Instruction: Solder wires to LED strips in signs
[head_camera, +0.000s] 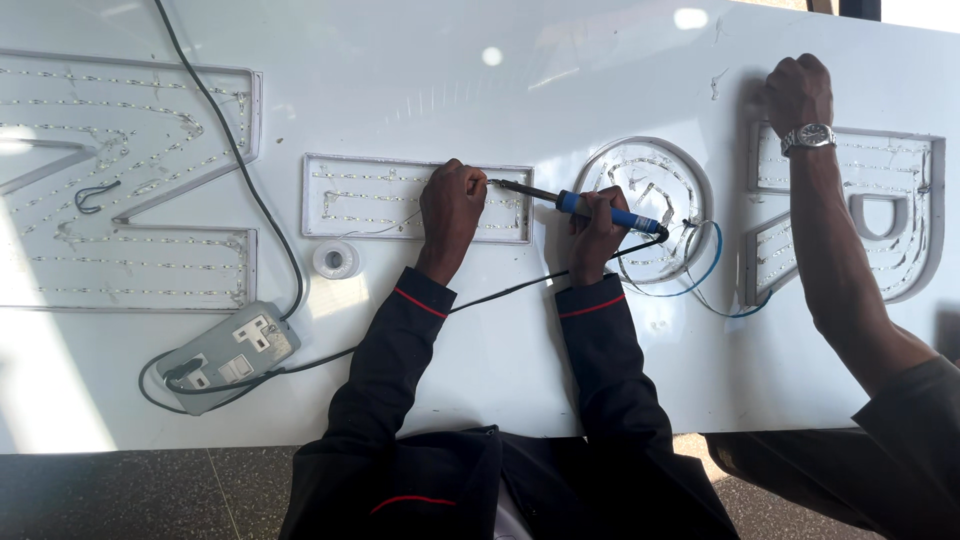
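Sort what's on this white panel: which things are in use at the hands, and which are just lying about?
In use:
- soldering iron, gripped in the right hand
- rectangular LED tray, left hand resting on it
- power strip, cord plugged in

Lying about:
- solder spool
- round LED tray
- large LED letter
- another person's hand

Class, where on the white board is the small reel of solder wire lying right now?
In the head view, the solder reel lies left of centre, just below the rectangular letter tray, above the grey socket strip and left of the left hand.
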